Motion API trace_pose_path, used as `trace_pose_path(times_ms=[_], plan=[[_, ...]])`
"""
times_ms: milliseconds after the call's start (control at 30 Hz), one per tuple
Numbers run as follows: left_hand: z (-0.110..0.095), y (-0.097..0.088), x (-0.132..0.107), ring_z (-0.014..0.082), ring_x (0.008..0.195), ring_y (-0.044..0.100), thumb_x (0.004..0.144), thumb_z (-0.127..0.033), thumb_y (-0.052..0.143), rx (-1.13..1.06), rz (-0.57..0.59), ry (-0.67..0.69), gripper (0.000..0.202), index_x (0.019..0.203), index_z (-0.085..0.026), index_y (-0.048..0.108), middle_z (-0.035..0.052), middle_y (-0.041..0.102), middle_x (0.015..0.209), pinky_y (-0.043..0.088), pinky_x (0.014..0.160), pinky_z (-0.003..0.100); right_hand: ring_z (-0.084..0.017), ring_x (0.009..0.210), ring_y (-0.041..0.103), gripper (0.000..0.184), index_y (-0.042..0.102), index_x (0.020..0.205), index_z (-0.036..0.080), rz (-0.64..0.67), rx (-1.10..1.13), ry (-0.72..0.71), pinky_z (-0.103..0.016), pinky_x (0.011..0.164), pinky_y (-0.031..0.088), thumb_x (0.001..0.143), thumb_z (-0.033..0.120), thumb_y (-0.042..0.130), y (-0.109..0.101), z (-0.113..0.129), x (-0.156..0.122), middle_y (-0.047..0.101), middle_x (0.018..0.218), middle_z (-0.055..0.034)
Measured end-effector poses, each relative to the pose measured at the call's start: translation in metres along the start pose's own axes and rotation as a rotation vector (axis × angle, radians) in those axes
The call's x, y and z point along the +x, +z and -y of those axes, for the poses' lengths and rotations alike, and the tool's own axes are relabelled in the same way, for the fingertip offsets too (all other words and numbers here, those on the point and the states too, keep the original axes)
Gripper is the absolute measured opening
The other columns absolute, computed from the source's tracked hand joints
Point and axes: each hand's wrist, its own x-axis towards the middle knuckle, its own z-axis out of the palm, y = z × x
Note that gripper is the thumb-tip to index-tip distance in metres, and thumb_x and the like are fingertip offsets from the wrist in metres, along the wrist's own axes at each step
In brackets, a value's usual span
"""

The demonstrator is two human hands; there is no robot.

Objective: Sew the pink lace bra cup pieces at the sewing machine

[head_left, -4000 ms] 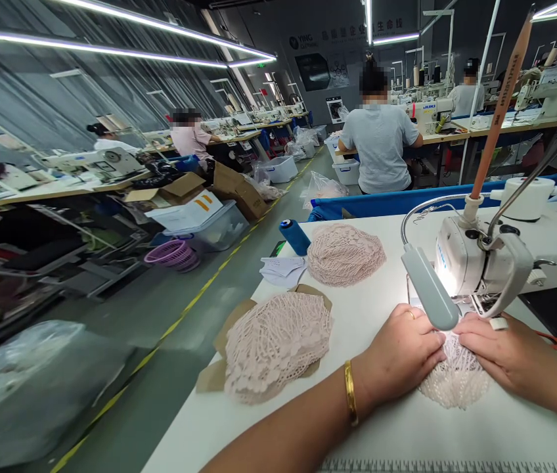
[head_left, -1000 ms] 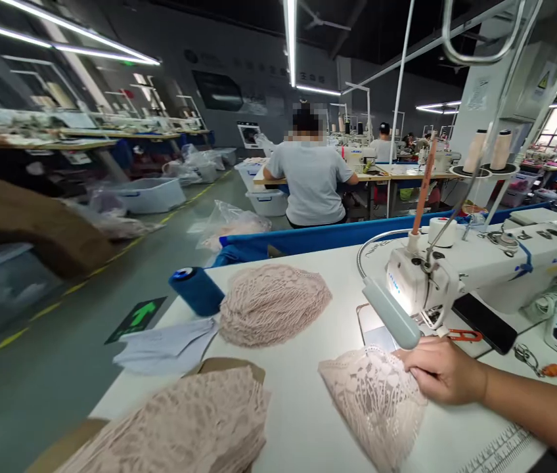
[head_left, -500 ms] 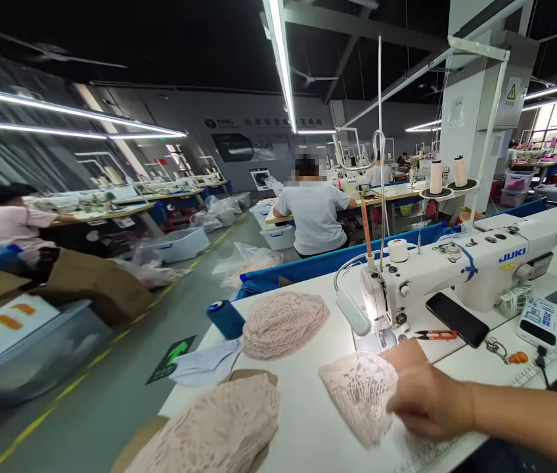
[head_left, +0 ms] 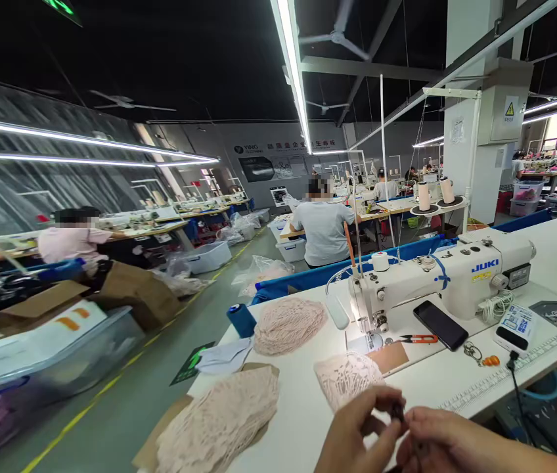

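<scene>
Pinching a dark object (head_left: 397, 412), left hand (head_left: 360, 430) and right hand (head_left: 443, 435) meet; a bag (head_left: 274, 267) holds pinkish material (head_left: 253, 280).

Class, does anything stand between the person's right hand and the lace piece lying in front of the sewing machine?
Yes: in this view, the left hand comes between the right hand and the lace piece, with a small dark thing at its fingertips.
</scene>
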Motion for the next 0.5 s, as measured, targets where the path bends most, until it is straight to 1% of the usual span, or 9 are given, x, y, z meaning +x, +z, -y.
trace_pose_path(times_ms=[33, 100, 167, 200, 233, 300, 367, 433, 500], plan=[[-0.010, 0.002, 0.017, 0.0251, 0.094, 0.069, 0.084, -0.048, 0.068, -0.146, -0.087, -0.040, 0.034, 0.108, -0.024, 0.070, 0.0094, 0.070, 0.105, 0.054, 0.060, 0.027, -0.021, 0.096, 0.072, 0.052, 0.067, 0.110, 0.021, -0.023, 0.024, -0.003, -0.031, 0.086, 0.051, 0.082, 0.063, 0.080, -0.003, 0.012, -0.011, 0.070, 0.102, -0.0062], [-0.038, 0.006, 0.056, 0.0185, 0.081, 0.065, 0.088, -0.045, 0.061, -0.275, -0.089, -0.084, 0.033, 0.107, -0.019, 0.066, 0.0088, 0.067, 0.101, 0.043, 0.053, 0.021, -0.024, 0.105, 0.073, 0.046, 0.066, 0.110, 0.021, -0.114, -0.002, -0.037, -0.031, 0.086, 0.052, 0.083, 0.053, 0.085, -0.009, 0.037, -0.030, 0.071, 0.114, -0.0090], [-0.072, 0.010, 0.101, 0.0133, 0.064, 0.056, 0.096, -0.042, 0.052, -0.035, -0.100, -0.027, 0.028, 0.102, -0.017, 0.065, 0.0024, 0.060, 0.079, 0.037, 0.051, 0.021, -0.027, 0.111, 0.073, 0.051, 0.064, 0.115, 0.022, -0.195, -0.107, -0.110, -0.035, 0.087, 0.054, 0.086, 0.059, 0.082, -0.018, 0.061, -0.040, 0.070, 0.125, -0.0124], [-0.088, 0.012, 0.124, 0.0133, 0.062, 0.055, 0.101, -0.040, 0.048, 0.232, -0.147, 0.035, 0.028, 0.098, -0.017, 0.064, 0.0009, 0.058, 0.074, 0.040, 0.053, 0.022, -0.028, 0.111, 0.073, 0.054, 0.062, 0.119, 0.023, -0.233, -0.179, -0.154, -0.038, 0.086, 0.056, 0.088, 0.065, 0.079, -0.024, 0.071, -0.042, 0.070, 0.128, -0.0138], [-0.102, 0.015, 0.147, 0.0147, 0.068, 0.060, 0.105, -0.039, 0.044, 0.541, -0.224, 0.112, 0.030, 0.100, -0.019, 0.064, 0.0011, 0.062, 0.076, 0.046, 0.060, 0.023, -0.029, 0.110, 0.074, 0.057, 0.060, 0.122, 0.024, -0.268, -0.261, -0.198, -0.040, 0.084, 0.057, 0.090, 0.070, 0.074, -0.030, 0.081, -0.043, 0.070, 0.129, -0.0148], [-0.124, 0.021, 0.190, 0.0207, 0.090, 0.069, 0.106, -0.036, 0.050, 0.715, -0.304, 0.154, 0.024, 0.114, -0.019, 0.065, 0.0056, 0.072, 0.094, 0.052, 0.079, 0.030, -0.028, 0.103, 0.075, 0.056, 0.059, 0.121, 0.024, -0.349, -0.492, -0.306, -0.040, 0.077, 0.059, 0.097, 0.075, 0.060, -0.043, 0.098, -0.043, 0.073, 0.123, -0.0150], [-0.134, 0.029, 0.225, 0.0278, 0.111, 0.070, 0.105, -0.035, 0.057, 0.846, -0.343, 0.145, 0.029, 0.126, -0.016, 0.063, 0.0147, 0.073, 0.116, 0.052, 0.092, 0.036, -0.025, 0.090, 0.074, 0.049, 0.063, 0.112, 0.023, -0.439, -0.800, -0.442, -0.036, 0.070, 0.059, 0.104, 0.070, 0.050, -0.056, 0.116, -0.044, 0.076, 0.106, -0.0115], [-0.135, 0.036, 0.248, 0.0313, 0.114, 0.071, 0.104, -0.028, 0.059, 0.959, -0.321, 0.099, 0.026, 0.124, -0.013, 0.065, 0.0198, 0.074, 0.118, 0.052, 0.094, 0.037, -0.022, 0.081, 0.070, 0.042, 0.068, 0.105, 0.023, -0.526, -1.043, -0.571, -0.035, 0.069, 0.057, 0.107, 0.060, 0.050, -0.069, 0.135, -0.045, 0.074, 0.093, -0.0070], [-0.132, 0.041, 0.261, 0.0304, 0.111, 0.073, 0.104, -0.022, 0.055, 1.062, -0.287, 0.053, 0.022, 0.120, -0.013, 0.068, 0.0195, 0.076, 0.114, 0.052, 0.091, 0.036, -0.022, 0.083, 0.067, 0.033, 0.072, 0.103, 0.023, -0.593, -1.148, -0.667, -0.037, 0.076, 0.056, 0.103, 0.052, 0.057, -0.081, 0.159, -0.043, 0.072, 0.092, -0.0056]])
